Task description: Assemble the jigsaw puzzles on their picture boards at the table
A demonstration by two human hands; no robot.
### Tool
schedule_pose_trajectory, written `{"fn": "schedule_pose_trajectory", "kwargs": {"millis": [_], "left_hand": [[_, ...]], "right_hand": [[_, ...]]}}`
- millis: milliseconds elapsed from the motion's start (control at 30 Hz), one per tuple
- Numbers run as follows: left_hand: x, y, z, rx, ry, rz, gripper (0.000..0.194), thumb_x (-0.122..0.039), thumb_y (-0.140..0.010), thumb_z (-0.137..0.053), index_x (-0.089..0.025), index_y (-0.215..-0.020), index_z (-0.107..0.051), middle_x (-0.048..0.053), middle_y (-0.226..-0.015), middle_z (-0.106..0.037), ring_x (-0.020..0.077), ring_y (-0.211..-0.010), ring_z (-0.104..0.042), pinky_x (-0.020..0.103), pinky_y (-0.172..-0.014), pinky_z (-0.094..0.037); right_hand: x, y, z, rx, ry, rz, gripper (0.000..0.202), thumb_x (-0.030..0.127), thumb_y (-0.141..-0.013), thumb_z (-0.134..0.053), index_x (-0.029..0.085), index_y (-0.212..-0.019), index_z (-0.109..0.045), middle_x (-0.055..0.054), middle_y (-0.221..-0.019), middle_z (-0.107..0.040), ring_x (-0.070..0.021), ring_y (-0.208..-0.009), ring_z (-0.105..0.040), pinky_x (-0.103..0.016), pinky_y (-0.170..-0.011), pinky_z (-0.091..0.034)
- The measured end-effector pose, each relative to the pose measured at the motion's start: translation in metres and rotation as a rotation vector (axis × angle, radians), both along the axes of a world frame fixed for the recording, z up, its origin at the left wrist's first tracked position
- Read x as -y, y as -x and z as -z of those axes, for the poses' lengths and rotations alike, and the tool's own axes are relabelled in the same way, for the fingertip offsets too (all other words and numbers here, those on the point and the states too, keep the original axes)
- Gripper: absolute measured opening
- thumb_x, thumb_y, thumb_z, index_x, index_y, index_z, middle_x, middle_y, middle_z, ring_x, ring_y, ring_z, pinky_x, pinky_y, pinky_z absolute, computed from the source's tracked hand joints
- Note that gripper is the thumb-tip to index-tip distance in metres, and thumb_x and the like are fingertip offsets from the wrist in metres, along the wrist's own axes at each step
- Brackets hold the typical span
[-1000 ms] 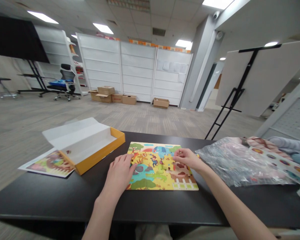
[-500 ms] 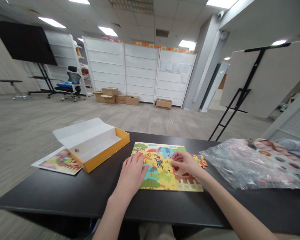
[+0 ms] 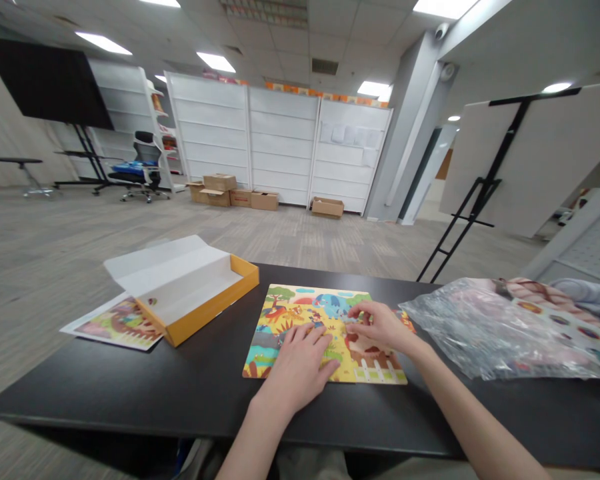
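A colourful animal jigsaw puzzle [image 3: 270, 333] lies flat on the black table, with an elephant, trees and a white fence in its picture. My left hand [image 3: 303, 360] rests palm down on its lower middle, fingers spread and holding nothing. Over the puzzle's right side is my right hand [image 3: 377, 327], thumb and forefinger curved with a gap between them. No piece shows in that gap. Part of the puzzle's right side is hidden under this hand. Beyond my right wrist, an orange-red puzzle piece [image 3: 407, 321] is partly covered.
An open yellow box [image 3: 213, 307] with a white inside stands at the left, partly over a printed picture sheet [image 3: 120, 327]. A clear plastic bag [image 3: 485, 327] of soft things takes up the right of the black table [image 3: 190, 380]. Cardboard boxes [image 3: 220, 190] sit by far shelves.
My left hand has moved right and nearer me across the puzzle, uncovering its left side. My right hand has shifted slightly right, and its thumb and forefinger have parted.
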State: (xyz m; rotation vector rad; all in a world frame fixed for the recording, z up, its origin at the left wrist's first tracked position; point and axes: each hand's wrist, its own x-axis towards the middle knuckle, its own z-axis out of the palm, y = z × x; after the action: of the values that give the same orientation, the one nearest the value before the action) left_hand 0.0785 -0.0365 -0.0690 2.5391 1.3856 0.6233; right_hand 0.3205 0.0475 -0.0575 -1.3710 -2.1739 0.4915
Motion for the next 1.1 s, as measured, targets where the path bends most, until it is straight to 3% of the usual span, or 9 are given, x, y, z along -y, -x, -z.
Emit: {"fn": "schedule_pose_trajectory", "kwargs": {"millis": [67, 133, 233, 367, 633, 733, 833, 967, 1100], "left_hand": [[0.000, 0.000, 0.000, -0.004, 0.005, -0.005, 0.037, -0.042, -0.097, -0.053, -0.024, -0.128, -0.061, 0.007, -0.138, -0.061, 0.0294, -0.129, -0.048, 0.050, -0.109, -0.037], [-0.001, 0.000, 0.000, -0.005, 0.011, -0.006, 0.036, -0.041, -0.097, -0.052, -0.024, -0.128, -0.061, 0.007, -0.139, -0.060, 0.0294, -0.129, -0.048, 0.049, -0.110, -0.037], [-0.001, 0.000, 0.000, -0.003, 0.018, -0.005, 0.037, -0.041, -0.097, -0.051, -0.024, -0.128, -0.061, 0.007, -0.139, -0.060, 0.0289, -0.130, -0.048, 0.049, -0.110, -0.037], [0.000, 0.000, 0.001, -0.007, 0.023, -0.011, 0.037, -0.040, -0.097, -0.050, -0.024, -0.128, -0.061, 0.007, -0.143, -0.057, 0.0293, -0.131, -0.047, 0.050, -0.111, -0.035], [0.001, -0.002, 0.001, -0.018, 0.042, -0.021, 0.036, -0.038, -0.097, -0.047, -0.022, -0.128, -0.060, 0.006, -0.143, -0.057, 0.0316, -0.133, -0.045, 0.051, -0.112, -0.034], [0.001, -0.002, 0.000, -0.022, 0.045, -0.017, 0.037, -0.038, -0.098, -0.046, -0.023, -0.129, -0.059, 0.006, -0.143, -0.057, 0.0318, -0.133, -0.045, 0.052, -0.112, -0.035], [0.001, -0.001, 0.000, -0.019, 0.035, -0.017, 0.037, -0.039, -0.098, -0.046, -0.023, -0.129, -0.059, 0.006, -0.143, -0.057, 0.0314, -0.134, -0.044, 0.051, -0.112, -0.035], [0.001, -0.001, 0.001, -0.012, 0.032, -0.018, 0.037, -0.039, -0.098, -0.046, -0.023, -0.129, -0.059, 0.006, -0.143, -0.057, 0.0309, -0.134, -0.044, 0.051, -0.113, -0.034], [0.000, -0.002, 0.003, -0.004, 0.025, -0.020, 0.037, -0.039, -0.098, -0.047, -0.023, -0.129, -0.059, 0.006, -0.143, -0.058, 0.0306, -0.133, -0.045, 0.051, -0.112, -0.034]], "right_hand": [[-0.006, -0.024, -0.009, 0.002, -0.061, 0.081, 0.026, 0.046, -0.081, -0.068, 0.021, -0.089, -0.073, -0.004, -0.081, -0.072, -0.0172, -0.062, -0.058, -0.030, -0.063, -0.045], [-0.012, -0.055, -0.016, 0.039, -0.142, 0.262, 0.029, 0.046, -0.086, -0.059, 0.021, -0.089, -0.072, -0.007, -0.081, -0.073, -0.0200, -0.067, -0.062, -0.031, -0.065, -0.046], [-0.019, -0.099, -0.017, 0.209, -0.208, 0.493, 0.027, 0.043, -0.084, -0.056, 0.021, -0.084, -0.071, -0.008, -0.082, -0.075, -0.0234, -0.072, -0.066, -0.033, -0.066, -0.046], [-0.019, -0.130, -0.010, 0.329, -0.069, 0.463, 0.030, 0.044, -0.081, -0.059, 0.020, -0.092, -0.073, -0.010, -0.090, -0.077, -0.0269, -0.083, -0.070, -0.034, -0.072, -0.048], [-0.016, -0.119, -0.004, 0.321, 0.165, 0.214, 0.045, 0.029, -0.067, -0.069, 0.021, -0.111, -0.074, -0.010, -0.114, -0.075, -0.0276, -0.096, -0.071, -0.031, -0.079, -0.052], [-0.017, -0.117, -0.004, 0.310, 0.180, 0.229, 0.043, 0.028, -0.067, -0.069, 0.020, -0.109, -0.074, -0.010, -0.108, -0.076, -0.0254, -0.085, -0.071, -0.030, -0.073, -0.052], [-0.018, -0.116, -0.007, 0.344, 0.095, 0.276, 0.042, 0.028, -0.063, -0.073, 0.019, -0.104, -0.075, -0.010, -0.100, -0.076, -0.0252, -0.081, -0.069, -0.031, -0.069, -0.050], [-0.017, -0.113, -0.016, 0.265, 0.041, 0.285, 0.024, 0.040, -0.075, -0.067, 0.020, -0.083, -0.075, -0.009, -0.081, -0.075, -0.0237, -0.073, -0.066, -0.031, -0.065, -0.047], [-0.009, -0.100, -0.027, -0.009, 0.167, 0.181, 0.039, 0.056, -0.080, -0.063, 0.018, -0.083, -0.071, -0.008, -0.077, -0.073, -0.0225, -0.071, -0.066, -0.031, -0.062, -0.049]]}}
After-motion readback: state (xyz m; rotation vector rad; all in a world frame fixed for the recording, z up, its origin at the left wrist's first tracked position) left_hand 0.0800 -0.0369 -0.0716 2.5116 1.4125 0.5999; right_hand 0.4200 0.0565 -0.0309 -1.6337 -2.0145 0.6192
